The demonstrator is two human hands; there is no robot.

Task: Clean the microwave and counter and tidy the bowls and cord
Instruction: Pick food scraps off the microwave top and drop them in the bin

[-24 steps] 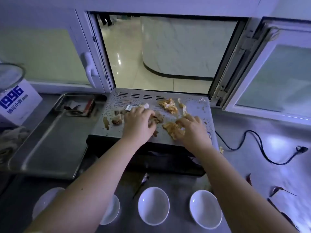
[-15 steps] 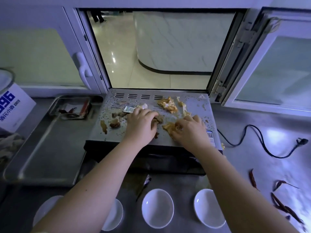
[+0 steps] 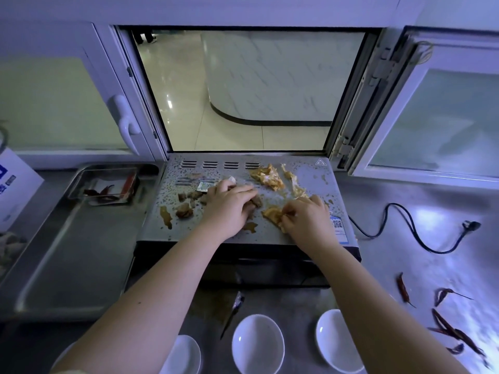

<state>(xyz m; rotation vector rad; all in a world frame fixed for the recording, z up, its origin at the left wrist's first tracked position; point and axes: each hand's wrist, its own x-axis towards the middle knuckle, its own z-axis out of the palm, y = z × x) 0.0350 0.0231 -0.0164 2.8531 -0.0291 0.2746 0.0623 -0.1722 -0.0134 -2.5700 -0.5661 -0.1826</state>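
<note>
The grey microwave (image 3: pixel 310 182) stands on the steel counter (image 3: pixel 399 247), its top strewn with brown and orange food scraps (image 3: pixel 268 177). My left hand (image 3: pixel 229 205) lies on the top with fingers curled over brown scraps. My right hand (image 3: pixel 305 214) pinches an orange scrap (image 3: pixel 271 213) near the front edge. Three white bowls (image 3: pixel 258 342) sit in a row on the counter in front, partly hidden by my arms. The black cord (image 3: pixel 413 233) snakes across the counter at the right, plug (image 3: pixel 471 225) lying loose.
A steel tray (image 3: pixel 67 260) lies left of the microwave, with a small dish of red chillies (image 3: pixel 105 186) behind it. Dried chillies (image 3: pixel 445 322) are scattered at the right. A white box (image 3: pixel 13 187) stands far left. An open window (image 3: pixel 251 90) is behind.
Both hands have stayed on the microwave top, gathering scraps closer to the front. The view has shifted slightly, showing more of the counter at the right.
</note>
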